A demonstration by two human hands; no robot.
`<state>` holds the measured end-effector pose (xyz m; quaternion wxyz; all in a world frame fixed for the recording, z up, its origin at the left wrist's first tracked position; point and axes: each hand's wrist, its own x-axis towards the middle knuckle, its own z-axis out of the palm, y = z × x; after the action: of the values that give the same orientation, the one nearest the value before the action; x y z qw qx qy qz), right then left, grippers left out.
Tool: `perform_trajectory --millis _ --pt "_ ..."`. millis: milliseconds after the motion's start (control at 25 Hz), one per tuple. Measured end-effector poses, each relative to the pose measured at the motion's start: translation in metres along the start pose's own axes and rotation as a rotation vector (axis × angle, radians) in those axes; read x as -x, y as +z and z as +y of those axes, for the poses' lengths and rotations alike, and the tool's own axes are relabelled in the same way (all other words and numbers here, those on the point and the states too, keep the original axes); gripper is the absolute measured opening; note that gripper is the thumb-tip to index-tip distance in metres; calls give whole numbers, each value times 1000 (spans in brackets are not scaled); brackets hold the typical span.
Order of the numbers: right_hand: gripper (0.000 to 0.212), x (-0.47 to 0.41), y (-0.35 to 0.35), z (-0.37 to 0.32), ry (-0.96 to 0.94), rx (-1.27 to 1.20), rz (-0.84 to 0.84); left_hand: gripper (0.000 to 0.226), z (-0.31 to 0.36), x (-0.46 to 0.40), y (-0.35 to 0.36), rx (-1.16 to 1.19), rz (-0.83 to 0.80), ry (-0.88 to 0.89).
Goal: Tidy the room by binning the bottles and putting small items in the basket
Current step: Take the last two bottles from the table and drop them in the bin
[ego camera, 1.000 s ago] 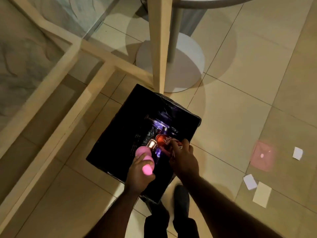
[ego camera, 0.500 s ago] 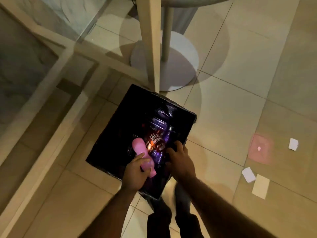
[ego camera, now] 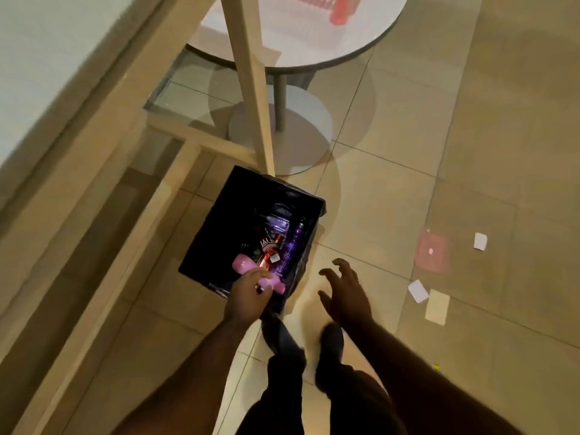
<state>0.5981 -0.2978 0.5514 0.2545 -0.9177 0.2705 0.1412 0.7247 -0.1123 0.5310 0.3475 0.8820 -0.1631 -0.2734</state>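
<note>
Binning step, mid-drop. Left hand [ego camera: 248, 296] at lower centre of frame has its grip wrapped round the pink bottle [ego camera: 251, 270], which lies tilted over the near rim of the black bin [ego camera: 216, 215], part inside, not released. Bin, centre frame, already holds a red-labelled bottle [ego camera: 269, 251] and a purple bottle [ego camera: 295, 240], plus others too dark to tell. Right hand [ego camera: 345, 293], just right of the bin, fingers spread apart, holds nothing. Next, my read: let go of the pink bottle so it falls clear inside. Then the paper scraps [ego camera: 436, 306] on the floor at right want picking up for the basket [ego camera: 314, 1], blurred, on the round surface [ego camera: 361, 39] at upper centre.
</note>
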Motion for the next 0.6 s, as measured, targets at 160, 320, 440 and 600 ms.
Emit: perform_trajectory --millis 160,320,440,600 --pt "46 46 -35 19 -54 20 65 35 30 40 -21 -16 -4 28" --pt "48 89 -61 59 -110 60 81 43 62 90 -32 -58 47 89" --pt "49 116 -73 90 -161 57 81 51 82 130 -16 -128 122 85" --pt "52 148 -87 133 -188 23 96 59 118 178 29 -156 192 124"
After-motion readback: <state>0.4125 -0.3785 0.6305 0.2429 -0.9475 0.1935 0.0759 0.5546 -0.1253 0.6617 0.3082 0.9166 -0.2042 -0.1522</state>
